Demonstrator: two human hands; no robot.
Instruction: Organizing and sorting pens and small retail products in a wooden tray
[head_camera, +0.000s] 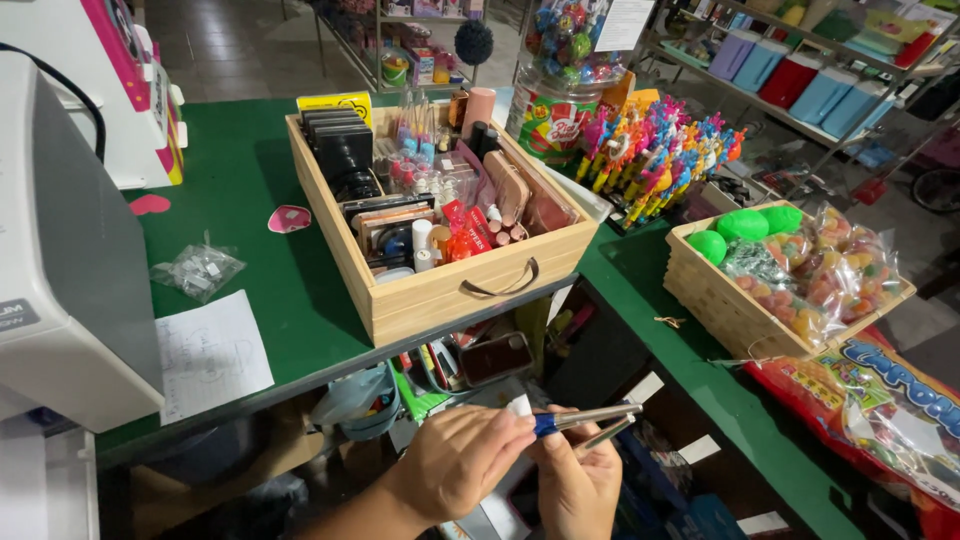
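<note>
My left hand (460, 462) and my right hand (580, 485) meet low in the view, below the edge of the green counter (270, 300). Together they hold a pair of scissors (585, 422) with blue handles and metal blades pointing right. A small white piece (519, 405) sits pinched at my left fingertips, next to the handles. The nearest thing on the counter is a wooden box (440, 290) with a loop handle, filled with cosmetics and small items.
A grey machine (60, 260) stands at left beside a paper sheet (210, 355) and a small plastic bag (198, 270). At right are a wooden crate of sweets (735, 310), a candy bag (880, 400), colourful toys (660, 150) and a candy jar (560, 90). Cluttered shelves lie below.
</note>
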